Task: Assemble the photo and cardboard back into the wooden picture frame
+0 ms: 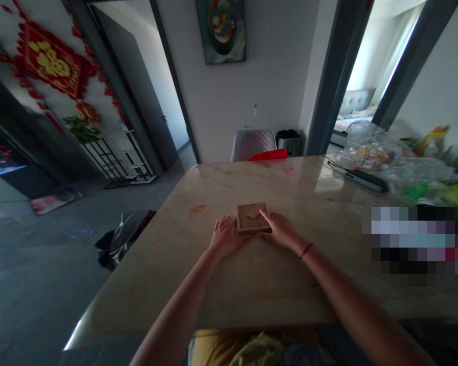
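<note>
A small square wooden tray puzzle [241, 223] lies flat on the table, with a raised rim and flat brown pieces [254, 214] inside it. My left hand [225, 235] rests on the tabletop against the tray's left side, fingers spread and holding nothing. At the right side is my right hand [281, 230], a dark band around its wrist. Its index finger stretches over the rim and touches the tray's upper right part, while its thumb lies by the front edge. The exact fit of the pieces is too small to make out.
The marble-patterned table [168, 284] has orange and pink stains. On its right lie a black elongated device [366, 180] with a cord, clear plastic bags [416, 173] and a blurred-out patch. A quilted chair [248, 142] with a red item stands beyond the far edge.
</note>
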`<state>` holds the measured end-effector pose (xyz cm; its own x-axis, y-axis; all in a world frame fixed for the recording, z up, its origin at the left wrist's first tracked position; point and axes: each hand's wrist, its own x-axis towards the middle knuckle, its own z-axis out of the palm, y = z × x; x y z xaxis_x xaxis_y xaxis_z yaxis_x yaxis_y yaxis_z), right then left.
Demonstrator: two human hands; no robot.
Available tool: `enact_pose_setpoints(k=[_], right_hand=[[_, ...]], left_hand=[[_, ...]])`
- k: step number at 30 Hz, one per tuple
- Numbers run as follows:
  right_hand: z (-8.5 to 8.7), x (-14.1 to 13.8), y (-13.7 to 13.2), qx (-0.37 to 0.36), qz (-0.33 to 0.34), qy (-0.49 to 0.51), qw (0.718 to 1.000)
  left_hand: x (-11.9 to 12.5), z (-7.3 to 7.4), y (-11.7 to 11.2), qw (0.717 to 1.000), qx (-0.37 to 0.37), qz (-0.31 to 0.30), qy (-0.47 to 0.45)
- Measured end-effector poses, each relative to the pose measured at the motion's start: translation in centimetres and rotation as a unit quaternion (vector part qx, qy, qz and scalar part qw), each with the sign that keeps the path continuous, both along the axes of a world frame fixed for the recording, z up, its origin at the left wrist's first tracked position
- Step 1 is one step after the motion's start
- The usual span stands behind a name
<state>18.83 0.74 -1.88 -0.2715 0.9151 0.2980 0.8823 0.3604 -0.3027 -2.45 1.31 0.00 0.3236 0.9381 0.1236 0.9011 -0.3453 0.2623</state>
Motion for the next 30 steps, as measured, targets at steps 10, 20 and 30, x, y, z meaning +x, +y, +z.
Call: enact_pose_setpoints(k=[10, 20, 30], right_hand=[[0.3, -0.3, 0.0, 0.007, -0.006, 0.07, 0.998], [0.5, -1.9, 0.4, -0.032, -0.071, 0.172, 0.982], [0.2, -0.8, 1.0, -0.113, 0.053, 0.3, 0.946]], left_hand=[[0.8, 0.8, 0.1, 0.984, 0.012, -0.027, -0.176], [1.3, 2.0, -1.2, 0.979, 0.06, -0.067, -0.181], [1.3, 1.2, -0.3, 0.945, 0.026, -0.023, -0.326]])
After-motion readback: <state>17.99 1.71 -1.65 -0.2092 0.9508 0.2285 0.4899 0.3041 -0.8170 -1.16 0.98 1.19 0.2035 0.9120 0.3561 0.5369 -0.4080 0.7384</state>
